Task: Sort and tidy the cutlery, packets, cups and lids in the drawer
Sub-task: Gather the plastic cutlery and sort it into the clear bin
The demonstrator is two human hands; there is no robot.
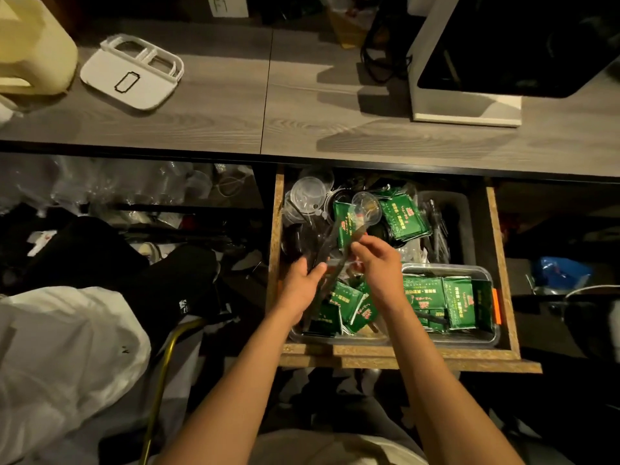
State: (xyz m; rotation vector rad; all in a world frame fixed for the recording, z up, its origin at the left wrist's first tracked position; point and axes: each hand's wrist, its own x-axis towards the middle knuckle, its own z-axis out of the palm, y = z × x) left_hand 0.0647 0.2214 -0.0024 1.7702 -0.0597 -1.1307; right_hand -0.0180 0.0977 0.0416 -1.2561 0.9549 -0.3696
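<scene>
The wooden drawer point(396, 357) is pulled out below the counter. My left hand point(302, 283) grips a bundle of dark plastic cutlery point(323, 250) over the drawer's left side. My right hand point(375, 260) pinches one dark cutlery piece point(355, 235) just above the bundle. Green packets point(404, 218) lie in a heap at the back. More green packets point(436, 297) stand in a clear plastic tray point(493, 337) at the front. Clear lids point(307, 193) and a clear cup point(367, 204) sit at the back left.
A grey bin point(464, 226) holding wrapped cutlery fills the drawer's back right. On the counter point(235, 112) stand a white divided lid point(134, 75), a cream container point(33, 45) and a white-framed screen point(503, 55). Clear cups, bags and clothing crowd the space left of the drawer.
</scene>
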